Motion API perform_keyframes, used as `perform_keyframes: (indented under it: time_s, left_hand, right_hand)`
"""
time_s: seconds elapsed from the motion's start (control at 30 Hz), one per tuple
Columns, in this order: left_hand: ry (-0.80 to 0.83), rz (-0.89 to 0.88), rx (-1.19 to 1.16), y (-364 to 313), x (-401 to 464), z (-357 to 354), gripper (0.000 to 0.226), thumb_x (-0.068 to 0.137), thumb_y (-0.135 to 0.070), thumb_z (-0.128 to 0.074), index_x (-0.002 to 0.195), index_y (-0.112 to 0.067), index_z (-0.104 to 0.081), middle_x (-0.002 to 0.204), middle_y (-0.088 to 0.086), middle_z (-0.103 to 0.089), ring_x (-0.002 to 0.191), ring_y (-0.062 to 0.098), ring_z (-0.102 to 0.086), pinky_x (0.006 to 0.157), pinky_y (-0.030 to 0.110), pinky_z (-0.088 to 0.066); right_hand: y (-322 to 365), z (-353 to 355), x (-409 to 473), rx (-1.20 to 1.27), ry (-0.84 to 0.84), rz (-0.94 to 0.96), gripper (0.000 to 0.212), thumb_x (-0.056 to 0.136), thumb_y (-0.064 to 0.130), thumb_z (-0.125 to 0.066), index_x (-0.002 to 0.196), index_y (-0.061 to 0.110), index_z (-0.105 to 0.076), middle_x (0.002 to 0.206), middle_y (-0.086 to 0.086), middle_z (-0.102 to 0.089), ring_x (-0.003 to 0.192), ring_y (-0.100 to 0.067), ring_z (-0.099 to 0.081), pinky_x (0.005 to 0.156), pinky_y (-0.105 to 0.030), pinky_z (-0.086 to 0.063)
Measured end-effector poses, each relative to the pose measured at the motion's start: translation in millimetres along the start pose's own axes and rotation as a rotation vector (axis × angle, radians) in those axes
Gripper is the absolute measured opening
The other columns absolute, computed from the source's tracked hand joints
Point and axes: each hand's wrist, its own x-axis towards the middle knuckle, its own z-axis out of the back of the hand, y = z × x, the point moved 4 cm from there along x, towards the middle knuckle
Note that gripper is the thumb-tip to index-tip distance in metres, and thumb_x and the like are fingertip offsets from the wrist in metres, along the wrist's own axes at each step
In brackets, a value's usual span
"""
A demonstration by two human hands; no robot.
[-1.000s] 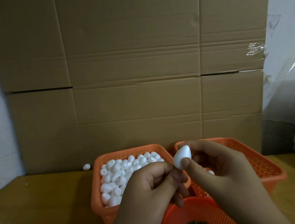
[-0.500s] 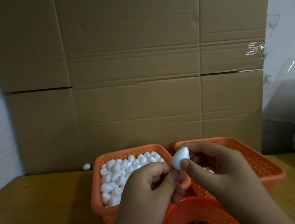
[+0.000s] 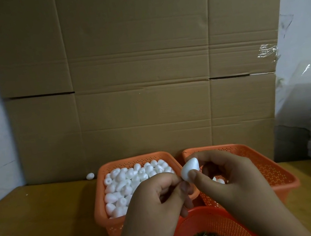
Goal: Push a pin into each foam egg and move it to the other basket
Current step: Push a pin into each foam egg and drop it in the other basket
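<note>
While my right hand (image 3: 233, 179) pinches an egg (image 3: 190, 168), frame centre.
My left hand (image 3: 161, 195) pinches closed at its base; I cannot see a pin.

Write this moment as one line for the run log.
step: pinning | right hand: holds egg | left hand: pinched at egg, pin unseen | pin bowl: near

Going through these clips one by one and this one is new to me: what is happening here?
A person is working at a wooden table. The right hand holds a white foam egg up between thumb and fingers, while the left hand pinches at its lower end, where a pin would go in, though none is visible. The left basket is full of eggs; the right basket holds a few. A round basket of pins sits nearest.
</note>
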Motion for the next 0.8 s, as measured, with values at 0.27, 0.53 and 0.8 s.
perform_keyframes:
  time_s: [0.27, 0.53, 0.8]
  left_hand:
    - [-0.013, -0.035, -0.038, -8.5, -4.3, 0.8, 0.020, 0.089, -0.024, -0.059, 0.075, -0.032, -0.070, 0.064, -0.004, -0.070, 0.056, 0.003, -0.064, 0.061, 0.014, -0.048]
    - [0.003, -0.037, 0.043, -7.1, -0.8, 3.1, 0.019, 0.092, -0.028, -0.056, 0.084, -0.033, -0.072, 0.074, -0.008, -0.072, 0.057, 0.002, -0.064, 0.062, 0.010, -0.047]
    - [-0.104, 0.060, 0.564, 16.5, 6.4, 28.1, 0.018, 0.085, -0.060, -0.044, 0.101, -0.057, -0.053, 0.095, -0.051, -0.050, 0.083, -0.020, -0.054, 0.070, 0.013, -0.043]
  right_hand:
    - [3.4, 4.0, -0.2, 0.108, 0.008, -0.013, 0.013, 0.070, 0.035, -0.066, 0.081, 0.035, -0.073, 0.072, -0.006, -0.068, 0.068, -0.017, -0.060, 0.064, -0.029, -0.047]
    - [-6.2, 6.8, 3.7, 0.321, 0.005, -0.105, 0.021, 0.065, 0.036, -0.070, 0.085, 0.031, -0.074, 0.075, 0.001, -0.073, 0.064, -0.004, -0.066, 0.055, -0.012, -0.048]
    - [-75.7, 37.4, 12.0, -0.198, -0.316, -0.233, 0.012, 0.082, 0.029, -0.069, 0.093, 0.032, -0.064, 0.074, 0.010, -0.065, 0.061, -0.001, -0.062, 0.048, -0.010, -0.044]
